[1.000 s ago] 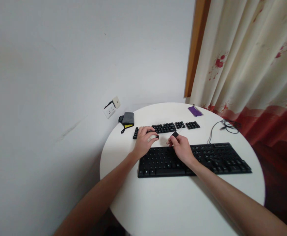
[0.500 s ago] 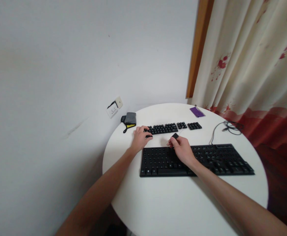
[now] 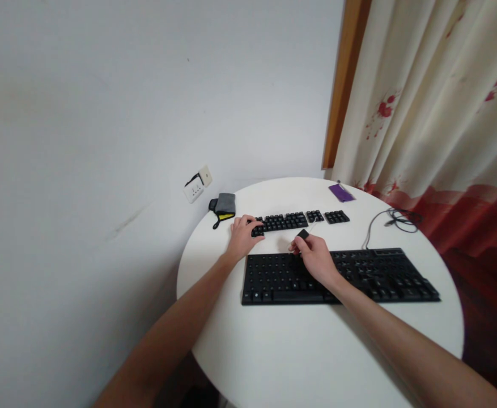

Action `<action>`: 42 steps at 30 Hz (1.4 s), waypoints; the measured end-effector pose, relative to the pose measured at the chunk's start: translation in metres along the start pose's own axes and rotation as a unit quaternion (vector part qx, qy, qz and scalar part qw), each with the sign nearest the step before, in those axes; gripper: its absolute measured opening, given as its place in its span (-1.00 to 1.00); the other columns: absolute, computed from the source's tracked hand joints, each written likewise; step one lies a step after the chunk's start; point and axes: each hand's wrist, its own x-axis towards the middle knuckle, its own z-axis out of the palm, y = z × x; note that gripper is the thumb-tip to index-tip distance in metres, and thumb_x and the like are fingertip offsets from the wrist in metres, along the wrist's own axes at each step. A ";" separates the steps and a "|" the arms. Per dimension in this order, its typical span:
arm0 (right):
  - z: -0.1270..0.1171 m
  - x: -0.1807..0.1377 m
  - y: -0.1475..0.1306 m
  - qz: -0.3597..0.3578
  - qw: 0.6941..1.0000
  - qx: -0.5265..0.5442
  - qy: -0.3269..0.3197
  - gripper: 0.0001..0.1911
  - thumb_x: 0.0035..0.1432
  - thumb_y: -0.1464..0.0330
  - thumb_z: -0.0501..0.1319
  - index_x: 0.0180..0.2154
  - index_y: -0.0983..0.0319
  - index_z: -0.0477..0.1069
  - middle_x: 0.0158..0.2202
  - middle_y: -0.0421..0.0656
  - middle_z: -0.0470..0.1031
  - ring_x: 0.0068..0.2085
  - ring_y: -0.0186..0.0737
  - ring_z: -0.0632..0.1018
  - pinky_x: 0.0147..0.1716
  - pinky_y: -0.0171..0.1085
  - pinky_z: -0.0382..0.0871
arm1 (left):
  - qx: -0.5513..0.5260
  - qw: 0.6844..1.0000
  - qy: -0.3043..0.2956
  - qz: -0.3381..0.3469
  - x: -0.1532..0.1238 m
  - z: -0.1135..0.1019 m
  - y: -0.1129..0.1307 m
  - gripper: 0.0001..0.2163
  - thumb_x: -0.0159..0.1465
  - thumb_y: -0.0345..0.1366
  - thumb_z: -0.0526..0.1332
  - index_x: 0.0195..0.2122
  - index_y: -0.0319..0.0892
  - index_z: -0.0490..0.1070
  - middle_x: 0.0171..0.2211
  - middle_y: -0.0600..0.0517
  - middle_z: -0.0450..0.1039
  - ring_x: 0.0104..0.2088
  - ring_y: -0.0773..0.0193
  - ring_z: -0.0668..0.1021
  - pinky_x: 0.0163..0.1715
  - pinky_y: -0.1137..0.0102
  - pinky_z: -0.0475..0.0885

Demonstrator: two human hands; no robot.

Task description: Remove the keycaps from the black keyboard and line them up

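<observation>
At the left end of the rows of loose black keycaps [image 3: 285, 221] is my left hand [image 3: 241, 237]. Its thumb and fingers curl around the end keycaps, with several of them between the fingertips. My right hand [image 3: 316, 258] is closed on what looks like a wire keycap puller [image 3: 302, 234], with a small black end and thin pale wire showing. It is raised over the upper edge of a black keyboard [image 3: 269, 277]. The keyboard's left part shows bare key posts, while a few bottom-row keys are in place. My right wrist and forearm cover its middle.
Smaller keycap groups [image 3: 337, 217] lie right of the main rows. A grey and black pouch [image 3: 226, 204] sits by the wall, and a purple packet [image 3: 340, 192] at the far edge. The coiled cable [image 3: 403, 220] lies right on the round white table [image 3: 299, 351].
My left thumb and the keycaps beside it have shifted slightly, so the end keycaps now sit closer together. My right hand has stayed almost still with the puller.
</observation>
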 end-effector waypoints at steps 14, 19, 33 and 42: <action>-0.001 -0.001 -0.003 -0.001 1.000 -0.003 -0.013 -0.63 0.22 0.20 0.08 -0.48 0.28 0.47 -0.46 -0.07 0.56 -0.43 -0.19 0.52 -0.35 -0.26 0.37 | 0.001 1.000 0.011 -0.014 0.001 0.000 0.000 -0.58 0.10 -0.21 0.40 0.01 0.00 0.44 -0.02 -0.04 0.36 0.00 -0.01 0.34 -0.02 0.12 0.26; -0.001 0.001 0.000 -0.004 1.000 -0.001 -0.010 -0.64 0.22 0.20 0.08 -0.46 0.28 0.47 -0.46 -0.08 0.56 -0.43 -0.20 0.52 -0.35 -0.26 0.37 | -0.059 0.990 0.117 -0.047 0.005 -0.011 -0.024 -0.76 0.30 -0.27 0.15 -0.03 -0.13 0.44 -0.14 -0.07 0.44 -0.10 0.10 0.44 -0.02 0.19 0.32; -0.021 0.003 -0.030 -0.059 0.996 -0.067 -0.011 -0.53 0.29 0.09 0.02 -0.36 0.30 0.51 -0.45 -0.08 0.55 -0.42 -0.20 0.52 -0.38 -0.27 0.36 | -0.169 0.970 0.152 -0.087 0.000 -0.022 -0.020 -0.79 0.32 -0.34 0.05 -0.16 -0.18 0.47 -0.28 -0.02 0.52 -0.28 0.23 0.52 -0.19 0.33 0.41; -0.040 0.016 -0.027 -0.097 0.975 -0.148 -0.136 -0.76 0.20 0.29 0.14 -0.46 0.24 0.43 -0.57 -0.16 0.49 -0.54 -0.25 0.47 -0.48 -0.29 0.29 | -0.221 0.965 -0.077 0.119 -0.010 -0.023 0.026 -0.78 0.35 -0.34 0.07 -0.14 -0.16 0.50 -0.33 0.00 0.50 -0.29 0.28 0.51 -0.19 0.37 0.39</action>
